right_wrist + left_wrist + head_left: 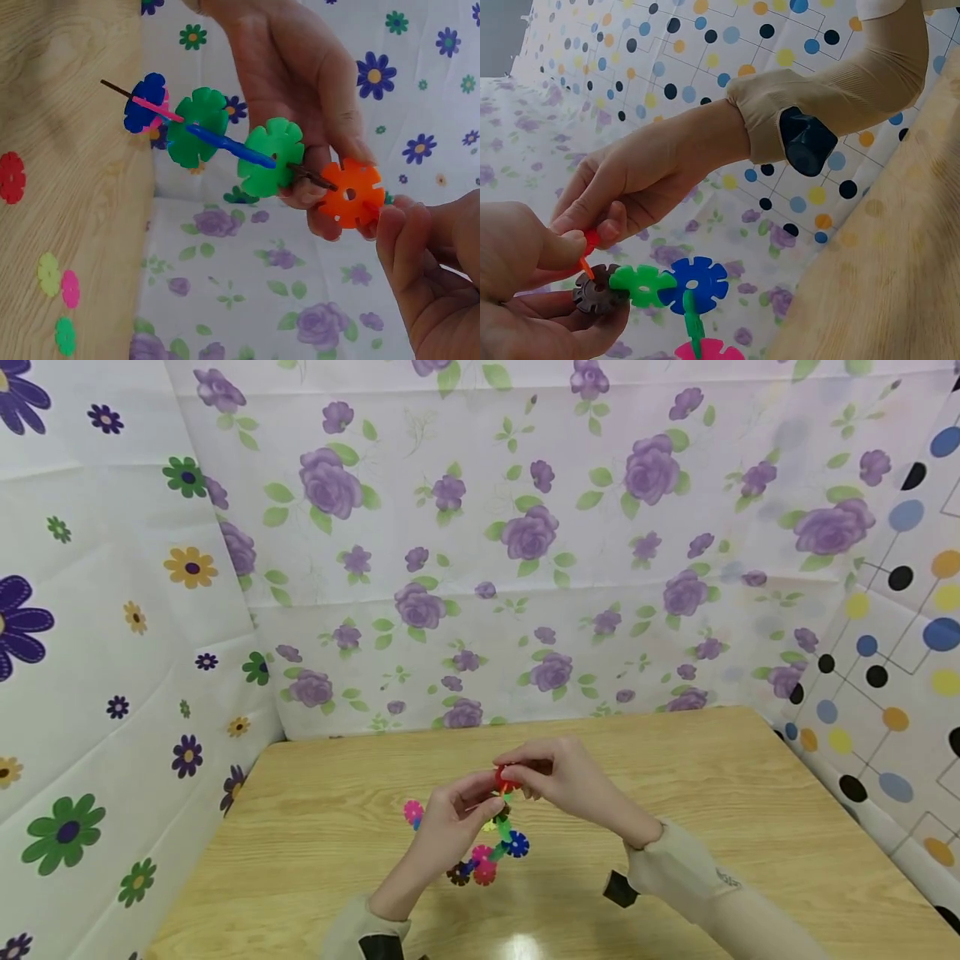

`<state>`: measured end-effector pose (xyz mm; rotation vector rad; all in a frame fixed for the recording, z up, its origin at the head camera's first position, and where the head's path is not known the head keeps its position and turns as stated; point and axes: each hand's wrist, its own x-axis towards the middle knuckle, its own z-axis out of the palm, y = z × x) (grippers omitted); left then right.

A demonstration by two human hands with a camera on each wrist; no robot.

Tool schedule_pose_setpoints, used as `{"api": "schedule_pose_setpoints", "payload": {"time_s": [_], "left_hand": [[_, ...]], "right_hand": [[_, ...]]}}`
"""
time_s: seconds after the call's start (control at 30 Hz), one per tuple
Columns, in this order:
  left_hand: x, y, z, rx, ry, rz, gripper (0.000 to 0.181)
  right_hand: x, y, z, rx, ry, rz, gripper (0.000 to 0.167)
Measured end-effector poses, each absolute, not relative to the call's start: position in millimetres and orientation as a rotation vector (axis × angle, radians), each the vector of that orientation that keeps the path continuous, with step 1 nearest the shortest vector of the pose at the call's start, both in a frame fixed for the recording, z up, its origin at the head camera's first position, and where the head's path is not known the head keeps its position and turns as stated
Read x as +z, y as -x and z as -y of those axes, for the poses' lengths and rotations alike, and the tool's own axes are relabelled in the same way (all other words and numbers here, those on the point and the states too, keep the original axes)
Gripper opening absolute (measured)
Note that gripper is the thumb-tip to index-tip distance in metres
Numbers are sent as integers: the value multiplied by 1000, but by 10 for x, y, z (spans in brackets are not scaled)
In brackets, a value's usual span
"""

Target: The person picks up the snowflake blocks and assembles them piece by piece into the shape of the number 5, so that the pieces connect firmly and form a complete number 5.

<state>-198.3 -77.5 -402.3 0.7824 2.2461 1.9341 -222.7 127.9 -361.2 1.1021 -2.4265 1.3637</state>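
Note:
Both hands meet above the table around a chain of interlocking plastic snowflake discs. My left hand (448, 827) pinches the upper end of the chain, near a brown disc (596, 291) and an orange disc (349, 195). With thumb and fingers, my right hand (558, 781) pinches a red disc (507, 777) against the orange one. Fingertips partly hide where these two join. Below hang a light green disc (643, 285), a blue disc (695, 285), a darker green disc (198, 127) and a pink disc (709, 350).
Loose discs lie on the wooden table (675, 860): red (11, 178), yellow (49, 274), pink (70, 289) and green (65, 336) in the right wrist view. Patterned cloth (480, 643) walls in the back and sides. Dark wrist devices (621, 889) sit on the sleeves.

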Motion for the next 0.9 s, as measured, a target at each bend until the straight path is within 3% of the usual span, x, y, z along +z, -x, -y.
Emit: {"api": "schedule_pose_setpoints", "payload": {"time_s": [0.4, 0.9], "left_hand": [[-4097, 2031, 786, 2102, -562, -2258, 43], [-4144, 2033, 823, 2242, -531, -2171, 48]], "right_hand": [[-3793, 2434, -1382, 1465, -986, 2449, 25], [-4172, 2688, -1606, 1396, -938, 2576, 24]]}}
